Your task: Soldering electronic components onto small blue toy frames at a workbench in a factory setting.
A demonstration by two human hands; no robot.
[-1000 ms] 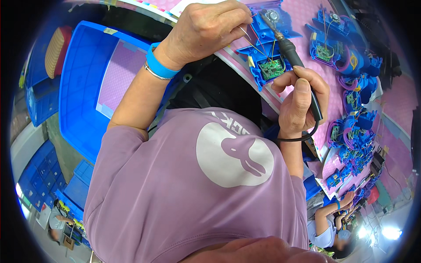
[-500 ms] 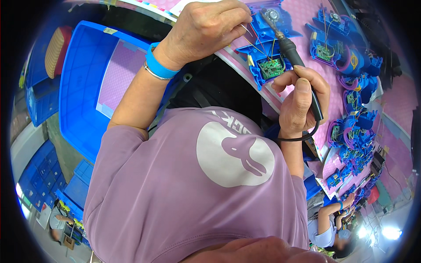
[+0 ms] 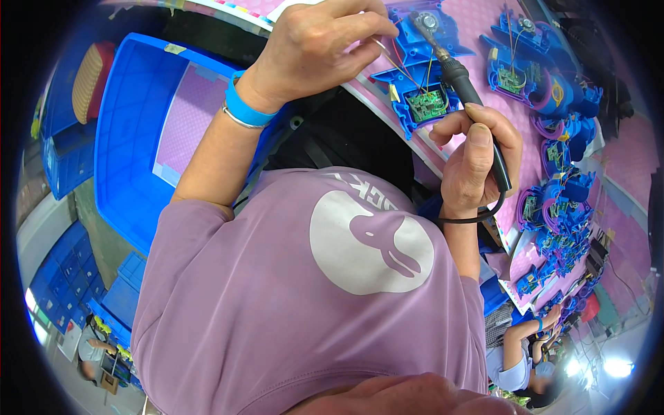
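The right hand [image 3: 477,162] grips a soldering iron [image 3: 465,90], fingers wrapped around its handle. The left hand [image 3: 321,45] pinches thin solder wire [image 3: 389,57] over a green circuit board [image 3: 427,105].

A big blue crate [image 3: 131,159] beside stacked blue housings [image 3: 560,207].

A bright blue moulded plastic housing [image 3: 422,48] is seen, with a small green circuit board [image 3: 427,105] set in it and red and yellow wires above. A black-handled soldering iron [image 3: 470,97] is shown. The desk [image 3: 484,28] is covered in dotted pink. A sky-blue wristband [image 3: 243,111] is worn, and a mauve shirt [image 3: 304,304] is marked with a white disc bearing a purple rabbit. A large blue plastic crate [image 3: 131,138] is lined in pink.
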